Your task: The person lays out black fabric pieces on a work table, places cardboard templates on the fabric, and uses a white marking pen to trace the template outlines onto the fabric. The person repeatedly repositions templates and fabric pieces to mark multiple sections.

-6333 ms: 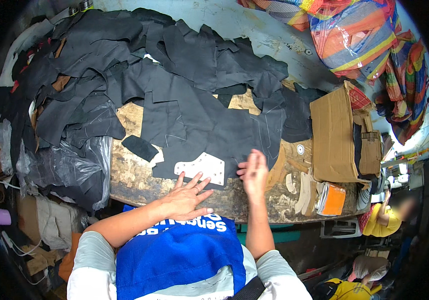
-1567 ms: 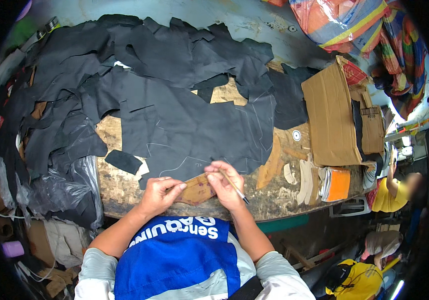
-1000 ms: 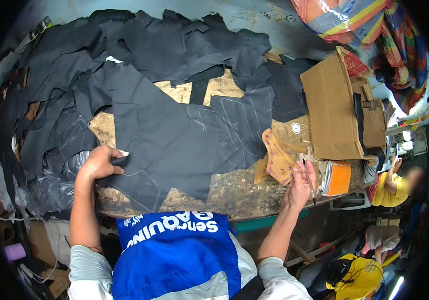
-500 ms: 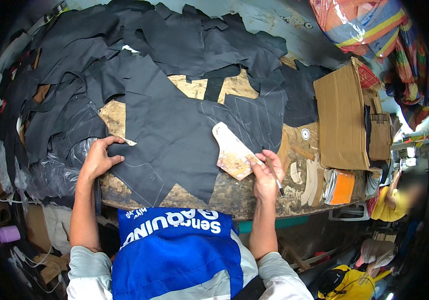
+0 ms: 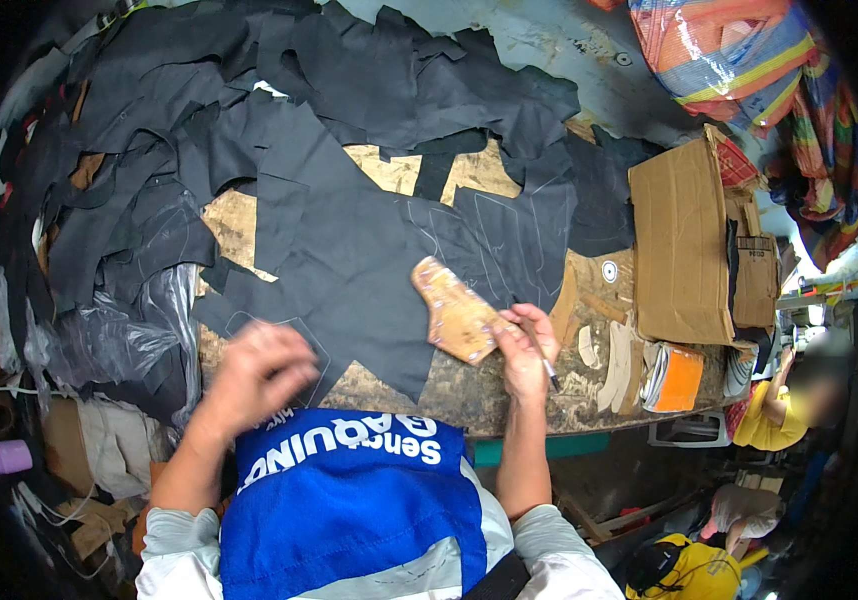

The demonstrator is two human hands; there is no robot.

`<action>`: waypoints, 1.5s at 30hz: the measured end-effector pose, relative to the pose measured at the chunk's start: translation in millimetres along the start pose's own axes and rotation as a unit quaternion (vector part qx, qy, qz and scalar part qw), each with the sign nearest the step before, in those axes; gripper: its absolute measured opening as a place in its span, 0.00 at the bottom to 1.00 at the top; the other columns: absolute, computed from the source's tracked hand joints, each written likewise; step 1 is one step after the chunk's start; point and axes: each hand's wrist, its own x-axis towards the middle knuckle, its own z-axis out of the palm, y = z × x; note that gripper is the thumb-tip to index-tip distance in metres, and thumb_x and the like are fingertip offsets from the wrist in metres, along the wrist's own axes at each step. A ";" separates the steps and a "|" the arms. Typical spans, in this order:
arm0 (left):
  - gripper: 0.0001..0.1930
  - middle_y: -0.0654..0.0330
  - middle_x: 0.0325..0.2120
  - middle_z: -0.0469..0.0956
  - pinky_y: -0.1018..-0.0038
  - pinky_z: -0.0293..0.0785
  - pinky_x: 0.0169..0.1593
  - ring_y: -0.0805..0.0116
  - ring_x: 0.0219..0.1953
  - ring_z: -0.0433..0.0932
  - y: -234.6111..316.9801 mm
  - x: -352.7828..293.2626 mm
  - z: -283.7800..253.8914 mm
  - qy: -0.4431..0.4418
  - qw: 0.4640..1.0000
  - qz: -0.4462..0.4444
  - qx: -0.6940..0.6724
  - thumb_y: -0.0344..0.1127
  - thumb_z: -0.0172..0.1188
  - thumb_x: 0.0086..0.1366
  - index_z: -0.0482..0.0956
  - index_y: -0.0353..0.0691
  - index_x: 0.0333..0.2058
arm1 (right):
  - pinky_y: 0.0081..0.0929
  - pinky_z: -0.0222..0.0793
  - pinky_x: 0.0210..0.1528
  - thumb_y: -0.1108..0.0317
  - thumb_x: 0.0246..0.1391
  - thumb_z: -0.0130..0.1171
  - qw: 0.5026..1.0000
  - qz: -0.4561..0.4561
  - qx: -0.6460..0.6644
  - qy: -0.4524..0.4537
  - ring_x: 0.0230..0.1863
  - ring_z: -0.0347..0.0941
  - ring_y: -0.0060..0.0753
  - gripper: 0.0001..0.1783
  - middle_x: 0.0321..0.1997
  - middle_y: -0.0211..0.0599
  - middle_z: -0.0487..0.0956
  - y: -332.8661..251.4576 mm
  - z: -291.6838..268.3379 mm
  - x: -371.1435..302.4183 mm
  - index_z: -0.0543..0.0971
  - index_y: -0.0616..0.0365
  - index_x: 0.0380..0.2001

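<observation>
A large black sheet, leather-like (image 5: 339, 250), lies on the wooden table with pale drawn outlines on its right part and near its lower left corner. My right hand (image 5: 526, 350) is closed on a tan, curved pattern piece (image 5: 457, 312) with pale specks along its rim, pinching its lower right end. A slim pen (image 5: 543, 353) is tucked in the same hand, its dark end pointing toward me. My left hand (image 5: 264, 370) hovers by the sheet's lower left corner, blurred by motion, so its grip does not show.
Black sheets (image 5: 429, 80) pile up along the far and left sides. Clear plastic (image 5: 154, 330) hangs at the left. On the right of the table (image 5: 469, 400) stand a cardboard box (image 5: 684, 240), an orange-covered stack (image 5: 674, 378) and several beige pieces (image 5: 617, 372). People in yellow (image 5: 694, 572) are at the lower right.
My left hand has left the sheet's left edge and moved right and toward me. The pattern piece has tilted in my right hand, shifting slightly left and nearer.
</observation>
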 end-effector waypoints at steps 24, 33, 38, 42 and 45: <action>0.28 0.38 0.57 0.59 0.57 0.51 0.64 0.42 0.62 0.54 32.1 -5.5 78.9 -0.375 0.908 0.160 -0.099 0.54 0.43 0.67 0.68 0.36 0.54 | 0.35 0.68 0.49 0.74 0.33 0.69 0.869 -0.232 -0.410 -0.151 0.49 0.71 0.45 0.22 0.41 0.38 0.79 11.2 47.0 -29.3 0.76 0.57 0.36; 0.33 0.35 0.60 0.52 0.52 0.44 0.65 0.40 0.65 0.46 27.8 0.3 83.7 -0.380 0.912 0.150 -0.048 0.59 0.42 0.65 0.64 0.38 0.57 | 0.36 0.64 0.54 0.74 0.35 0.68 0.892 -0.192 -0.386 -0.140 0.53 0.68 0.45 0.22 0.44 0.38 0.79 17.0 44.2 -25.5 0.75 0.58 0.39; 0.29 0.37 0.61 0.52 0.56 0.47 0.65 0.42 0.65 0.47 27.7 1.3 84.5 -0.423 0.890 0.134 -0.107 0.53 0.49 0.64 0.64 0.40 0.57 | 0.36 0.64 0.54 0.76 0.37 0.65 0.880 -0.197 -0.405 -0.152 0.53 0.68 0.45 0.21 0.45 0.39 0.78 14.0 44.8 -25.9 0.75 0.58 0.39; 0.29 0.39 0.60 0.53 0.57 0.48 0.65 0.43 0.65 0.48 28.4 1.7 83.9 -0.406 0.895 0.152 -0.101 0.53 0.51 0.63 0.66 0.40 0.56 | 0.34 0.64 0.54 0.75 0.39 0.65 0.893 -0.178 -0.388 -0.141 0.54 0.68 0.45 0.21 0.46 0.40 0.78 13.8 44.4 -26.2 0.75 0.59 0.41; 0.29 0.38 0.60 0.54 0.57 0.48 0.65 0.43 0.65 0.48 29.9 1.5 83.4 -0.432 0.882 0.152 -0.114 0.55 0.49 0.63 0.67 0.39 0.56 | 0.33 0.64 0.54 0.74 0.39 0.66 0.908 -0.155 -0.368 -0.130 0.53 0.68 0.44 0.23 0.47 0.40 0.77 13.9 42.2 -25.0 0.74 0.58 0.43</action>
